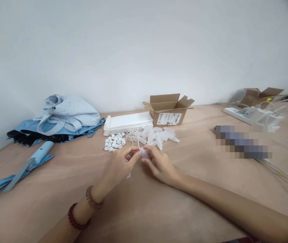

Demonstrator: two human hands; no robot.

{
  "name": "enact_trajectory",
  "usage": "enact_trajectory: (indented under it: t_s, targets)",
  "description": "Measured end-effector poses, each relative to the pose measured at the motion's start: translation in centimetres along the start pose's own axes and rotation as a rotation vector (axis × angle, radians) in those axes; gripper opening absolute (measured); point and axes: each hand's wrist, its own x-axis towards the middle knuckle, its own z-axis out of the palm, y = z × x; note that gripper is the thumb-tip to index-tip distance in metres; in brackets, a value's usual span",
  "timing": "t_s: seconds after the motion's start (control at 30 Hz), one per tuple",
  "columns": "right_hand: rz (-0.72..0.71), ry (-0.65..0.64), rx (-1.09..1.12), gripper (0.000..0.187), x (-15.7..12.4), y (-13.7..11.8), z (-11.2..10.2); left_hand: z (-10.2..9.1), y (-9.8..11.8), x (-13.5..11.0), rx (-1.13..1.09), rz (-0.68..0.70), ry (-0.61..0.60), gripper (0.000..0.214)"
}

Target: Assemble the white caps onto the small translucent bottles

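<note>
Between my two hands is a small translucent plastic bottle point(144, 154), tilted. My right hand point(162, 166) is closed around its side, thumb below and fingers above. At the bottle's end, my left hand point(121, 162) pinches with thumb and forefinger; a thin white cord point(138, 144) sticks up there. A small white piece point(128, 176) shows below my left hand, mostly hidden. Just beyond my hands lie a pile of white caps point(114, 141), a tangle of white cords point(132, 135) and a heap of similar translucent bottles point(159, 135).
Behind the heap stand a stack of white flat packs point(128, 120) and an open cardboard box point(170, 116). On the left lie a light blue bag point(70, 113) and a blue umbrella point(41, 152). A power strip point(253, 116), cables and a blurred-out object point(242, 141) are on the right.
</note>
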Motion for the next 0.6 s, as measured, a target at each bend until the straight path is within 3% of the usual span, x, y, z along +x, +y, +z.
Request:
enact_trajectory:
  t_s: [0.4, 0.5, 0.6]
  targets:
    - [0.009, -0.013, 0.175, 0.027, -0.05, -0.42, 0.06, -0.16, 0.45, 0.21, -0.192, -0.090, -0.138, 0.018]
    - [0.015, -0.016, 0.220, 0.027, 0.02, -0.72, 0.04, -0.31, 0.40, 0.25, -0.153, -0.076, -0.178, 0.019]
    - [0.032, -0.005, 0.267, 0.025, 0.14, -0.72, 0.28, -0.35, 0.25, 0.15, -0.022, -0.055, -0.140, 0.019]
